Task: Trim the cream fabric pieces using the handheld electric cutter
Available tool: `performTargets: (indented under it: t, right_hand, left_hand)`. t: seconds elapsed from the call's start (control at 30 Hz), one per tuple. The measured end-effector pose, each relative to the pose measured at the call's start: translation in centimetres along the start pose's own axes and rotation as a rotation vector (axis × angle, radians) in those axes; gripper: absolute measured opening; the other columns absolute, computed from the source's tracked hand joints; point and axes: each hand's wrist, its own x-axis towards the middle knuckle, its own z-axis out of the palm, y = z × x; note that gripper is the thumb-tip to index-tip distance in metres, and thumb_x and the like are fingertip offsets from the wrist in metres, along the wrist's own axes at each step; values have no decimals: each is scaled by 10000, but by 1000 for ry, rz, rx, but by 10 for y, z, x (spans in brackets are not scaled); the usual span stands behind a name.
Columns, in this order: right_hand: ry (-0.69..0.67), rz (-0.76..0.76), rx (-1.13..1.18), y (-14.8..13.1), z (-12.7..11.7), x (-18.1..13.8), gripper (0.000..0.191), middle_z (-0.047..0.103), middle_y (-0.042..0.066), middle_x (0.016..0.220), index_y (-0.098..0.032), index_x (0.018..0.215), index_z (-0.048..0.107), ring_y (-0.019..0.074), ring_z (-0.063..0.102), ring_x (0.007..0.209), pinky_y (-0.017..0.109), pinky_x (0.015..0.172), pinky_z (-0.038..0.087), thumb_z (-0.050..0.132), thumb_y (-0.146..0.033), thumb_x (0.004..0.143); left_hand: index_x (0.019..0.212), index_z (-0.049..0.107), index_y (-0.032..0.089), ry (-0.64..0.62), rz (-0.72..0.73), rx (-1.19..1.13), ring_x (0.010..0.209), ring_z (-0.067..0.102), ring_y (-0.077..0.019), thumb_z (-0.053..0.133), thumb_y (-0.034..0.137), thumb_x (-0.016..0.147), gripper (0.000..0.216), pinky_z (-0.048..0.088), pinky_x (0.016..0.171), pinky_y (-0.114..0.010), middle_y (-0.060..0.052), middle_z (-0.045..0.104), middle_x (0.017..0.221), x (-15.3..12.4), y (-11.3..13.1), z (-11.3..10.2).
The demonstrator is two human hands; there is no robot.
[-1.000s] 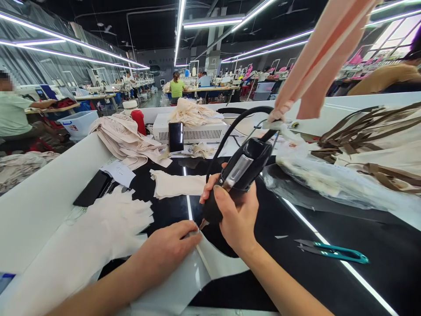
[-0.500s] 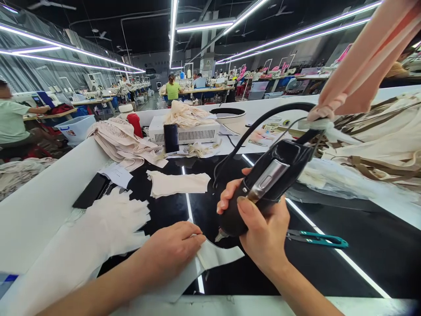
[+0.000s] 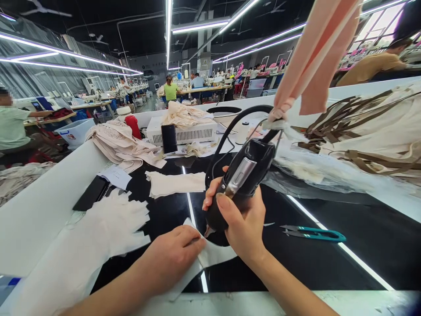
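Note:
My right hand [image 3: 241, 221] is wrapped around a black corded hand tool [image 3: 241, 182] with a silver clip, its pointed tip down on a white fabric piece [image 3: 213, 255]. My left hand [image 3: 171, 256] lies curled on top of that same white piece, pressing it onto the glossy black table [image 3: 329, 263], fingertips close to the tool's tip. The tool's black cable [image 3: 237, 120] loops upward toward a hanging peach strap [image 3: 309, 57].
Teal thread snips [image 3: 312, 235] lie right of my right hand. A stack of white cut pieces [image 3: 108, 228] sits at left, one beige piece [image 3: 174, 183] beyond. Brown straps and bagged fabric [image 3: 355, 131] fill the right. A white box [image 3: 184, 129], phone and red bottle stand behind. Other workers sit far off.
The tool and my right hand have shifted back left toward my left hand, tip returning to the white piece. My left hand stays pressed on the fabric.

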Motion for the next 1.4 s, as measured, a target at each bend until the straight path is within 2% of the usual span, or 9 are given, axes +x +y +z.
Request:
performTargets:
  t: [0.23, 0.47, 0.87, 1.07, 1.23, 1.4]
  right_hand:
    - [-13, 4, -22, 5, 0, -2, 312, 749, -64, 815, -303, 1085, 607, 141, 689, 575, 274, 541, 638, 864, -369, 921]
    - [11, -15, -8, -3, -5, -1, 311, 756, -66, 810, -301, 1083, 634, 135, 691, 562, 266, 540, 634, 886, -372, 915]
    - [19, 14, -25, -6, -10, -5, 305, 760, -61, 806, -295, 1079, 645, 141, 696, 571, 272, 548, 625, 890, -361, 910]
    - [57, -45, -58, -21, -30, -5, 404, 760, -49, 808, -300, 1078, 680, 158, 686, 565, 293, 526, 611, 958, -538, 906]
    - [56, -55, -98, -24, -42, -11, 446, 766, -40, 809, -301, 1092, 696, 166, 700, 556, 306, 514, 628, 976, -589, 897]
    - [28, -46, -91, -27, -43, -16, 452, 774, -41, 796, -306, 1086, 687, 145, 652, 519, 269, 455, 570, 968, -612, 906]
  left_hand:
    - [1275, 678, 160, 91, 54, 71, 1020, 807, -189, 469, 42, 1171, 262, 711, 893, -261, -102, 797, 1188, 0, 1, 4]
    - [1279, 674, 155, 91, 77, 91, 1038, 809, -197, 404, 86, 1212, 287, 712, 921, -278, -110, 791, 1169, 0, 0, 5]
    - [1311, 662, 161, 45, 99, 119, 1054, 819, -233, 473, 46, 1150, 273, 723, 901, -312, -116, 794, 1192, -4, -2, 4]
    - [1280, 668, 131, 49, 95, 40, 1070, 794, -232, 484, 11, 1123, 269, 708, 1001, -344, -143, 784, 1211, 4, 2, -5]
    - [1194, 684, 156, -24, 51, -40, 988, 762, -233, 524, 23, 1121, 220, 706, 898, -324, -108, 762, 1144, 10, 11, 5]
    - [1227, 692, 150, -65, 33, -54, 973, 750, -242, 540, 16, 1121, 229, 703, 895, -345, -100, 755, 1122, 8, 16, 12]
